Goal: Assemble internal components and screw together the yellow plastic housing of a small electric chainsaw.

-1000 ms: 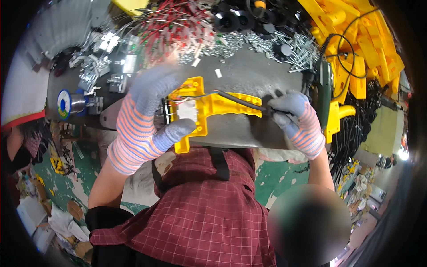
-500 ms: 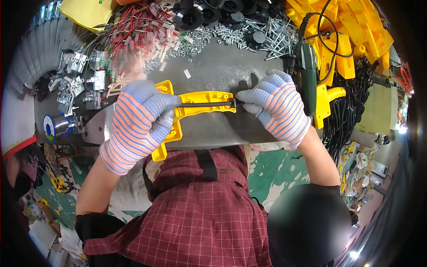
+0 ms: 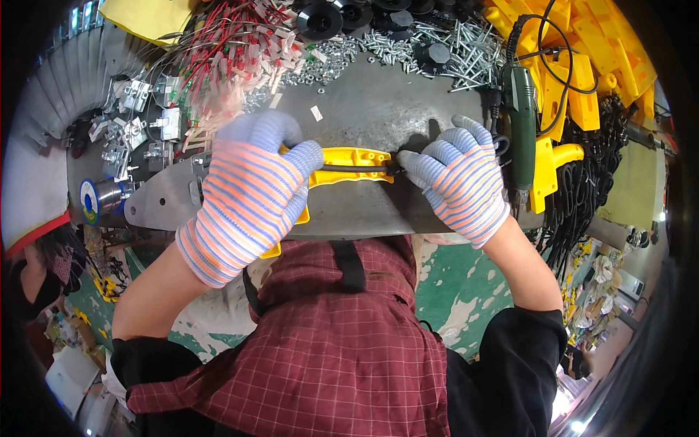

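A yellow plastic half-shell housing with a handle shape lies open side up on the grey bench. Along its handle runs a black cord. My left hand, in a striped knit glove, covers the shell's wide part, with thumb and fingers closed on the cord. At the handle's end, my right hand, gloved alike, pinches the cord's thicker end. Its fingertips hide part of that end. What lies beneath my left palm is hidden.
Beyond my hands lie screws, red wires with clear sleeves and black discs. Metal switch parts and a solder spool sit left. A green electric screwdriver, yellow shells and black cords are right.
My left hand has shifted right along the cord and now covers more of the shell's wide part. My right hand stays at the handle's end. The whole view has shifted slightly.
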A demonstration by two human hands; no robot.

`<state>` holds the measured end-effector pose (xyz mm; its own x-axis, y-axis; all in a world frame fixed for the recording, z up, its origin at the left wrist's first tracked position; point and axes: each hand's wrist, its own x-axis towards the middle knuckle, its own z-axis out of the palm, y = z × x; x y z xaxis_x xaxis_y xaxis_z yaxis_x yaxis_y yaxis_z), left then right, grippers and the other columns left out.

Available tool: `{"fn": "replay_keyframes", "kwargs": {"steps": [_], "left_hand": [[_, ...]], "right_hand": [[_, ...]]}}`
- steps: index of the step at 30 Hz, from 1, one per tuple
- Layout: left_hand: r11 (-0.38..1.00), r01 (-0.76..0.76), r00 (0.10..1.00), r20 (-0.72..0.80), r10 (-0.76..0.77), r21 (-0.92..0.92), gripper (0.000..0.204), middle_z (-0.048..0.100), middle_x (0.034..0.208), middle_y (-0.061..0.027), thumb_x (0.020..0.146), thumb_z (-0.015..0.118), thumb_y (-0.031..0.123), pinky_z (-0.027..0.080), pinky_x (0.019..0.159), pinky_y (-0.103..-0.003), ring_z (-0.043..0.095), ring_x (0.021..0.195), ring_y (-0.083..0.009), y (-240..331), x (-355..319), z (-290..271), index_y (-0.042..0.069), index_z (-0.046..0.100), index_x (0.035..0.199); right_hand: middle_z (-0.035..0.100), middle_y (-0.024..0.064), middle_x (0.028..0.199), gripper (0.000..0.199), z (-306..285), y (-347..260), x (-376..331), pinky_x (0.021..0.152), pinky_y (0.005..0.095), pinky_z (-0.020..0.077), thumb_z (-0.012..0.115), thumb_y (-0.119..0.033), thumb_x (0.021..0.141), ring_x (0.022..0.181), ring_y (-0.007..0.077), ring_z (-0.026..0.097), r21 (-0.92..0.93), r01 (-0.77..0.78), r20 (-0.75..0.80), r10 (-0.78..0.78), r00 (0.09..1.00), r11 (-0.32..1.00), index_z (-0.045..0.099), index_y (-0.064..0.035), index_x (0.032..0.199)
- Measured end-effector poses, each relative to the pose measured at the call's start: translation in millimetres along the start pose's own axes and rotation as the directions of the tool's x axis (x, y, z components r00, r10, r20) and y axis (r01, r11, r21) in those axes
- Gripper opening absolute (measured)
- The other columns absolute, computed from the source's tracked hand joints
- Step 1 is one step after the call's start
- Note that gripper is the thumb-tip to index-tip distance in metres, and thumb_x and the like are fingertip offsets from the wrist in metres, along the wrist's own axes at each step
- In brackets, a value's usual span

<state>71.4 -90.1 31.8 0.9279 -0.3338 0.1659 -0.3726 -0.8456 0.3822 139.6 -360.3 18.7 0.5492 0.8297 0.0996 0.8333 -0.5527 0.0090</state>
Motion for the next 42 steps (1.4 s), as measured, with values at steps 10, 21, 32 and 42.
{"fn": "replay_keyframes", "kwargs": {"steps": [10, 21, 32, 42], "left_hand": [[0.974, -0.206, 0.978, 0.004, 0.206, 0.095, 0.03, 0.06, 0.092, -0.0087, 0.069, 0.067, 0.004, 0.044, 0.099, -0.054, 0.057, 0.091, -0.0271, 0.8, -1.8, 14.0, 0.017, 0.071, 0.097], [0.958, -0.082, 0.995, 0.079, 0.063, 0.275, 0.06, 0.056, 0.101, -0.0125, 0.063, 0.077, 0.031, 0.031, 0.108, -0.066, 0.054, 0.098, -0.0262, 45.2, -18.0, 32.1, 0.01, 0.066, 0.118], [0.905, 0.036, 0.996, -0.093, 0.004, 0.423, 0.041, 0.057, 0.104, -0.0058, 0.073, 0.061, 0.018, 0.045, 0.095, -0.047, 0.054, 0.101, -0.0243, 60.4, -11.4, 50.7, 0.007, 0.068, 0.112], [0.841, 0.076, 0.997, -0.034, -0.068, 0.535, 0.04, 0.059, 0.109, -0.0259, 0.082, 0.052, 0.016, 0.042, 0.104, -0.054, 0.057, 0.105, -0.0388, 83.4, -16.3, 75.4, -0.008, 0.061, 0.112]], "right_hand": [[0.059, 0.0022, 0.08, 0.023, -0.2, -0.6, -2.1, 0.097, 0.049, 0.0425, 0.06, -0.017, 0.075, 0.088, 0.0252, 0.059, -0.01, -0.012, -0.009, 0.012, 1.0, 1.0, 0.07, -0.0211, 0.095], [0.061, 0.0015, 0.083, 0.025, 1.4, -8.7, -6.1, 0.101, 0.0509, 0.0405, 0.06, -0.019, 0.074, 0.095, 0.024, 0.059, -0.03, -0.065, -0.047, 0.064, 0.997, 0.997, 0.071, -0.0216, 0.096], [0.059, -0.0031, 0.085, 0.023, 18.8, -4.8, -9.8, 0.101, 0.0485, 0.041, 0.062, -0.017, 0.074, 0.092, 0.0214, 0.059, 0.045, -0.038, -0.217, 0.047, 0.975, 0.998, 0.072, -0.0225, 0.095], [0.061, 0.0129, 0.087, 0.026, -11.9, -8.6, 43.5, 0.081, 0.0452, 0.0453, 0.064, -0.019, 0.077, 0.085, 0.036, 0.058, 0.552, -0.155, -0.016, 0.197, 0.98, 0.819, 0.068, -0.012, 0.102]]}}
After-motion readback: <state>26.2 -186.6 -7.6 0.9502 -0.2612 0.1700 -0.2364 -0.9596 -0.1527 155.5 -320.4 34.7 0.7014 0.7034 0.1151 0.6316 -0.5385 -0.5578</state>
